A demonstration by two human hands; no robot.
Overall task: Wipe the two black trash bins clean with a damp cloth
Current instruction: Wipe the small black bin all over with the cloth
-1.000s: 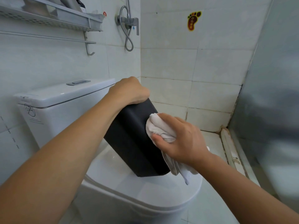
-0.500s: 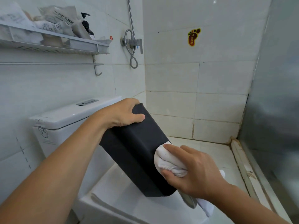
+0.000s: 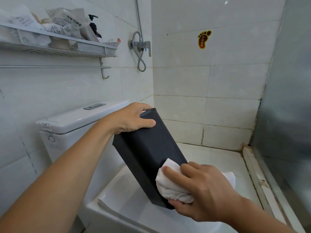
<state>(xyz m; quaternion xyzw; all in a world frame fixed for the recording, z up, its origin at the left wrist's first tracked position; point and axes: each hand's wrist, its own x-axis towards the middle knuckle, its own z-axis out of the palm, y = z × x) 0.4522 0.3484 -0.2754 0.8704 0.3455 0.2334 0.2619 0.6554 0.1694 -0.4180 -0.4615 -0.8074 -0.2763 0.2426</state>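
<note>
Left hand (image 3: 133, 119) has its grip clamped on the far top end of the black bin (image 3: 148, 158) tilted over the toilet (image 3: 121, 214), right hand (image 3: 203, 190) scrunching the white cloth (image 3: 170, 182) against its near lower side.
</note>
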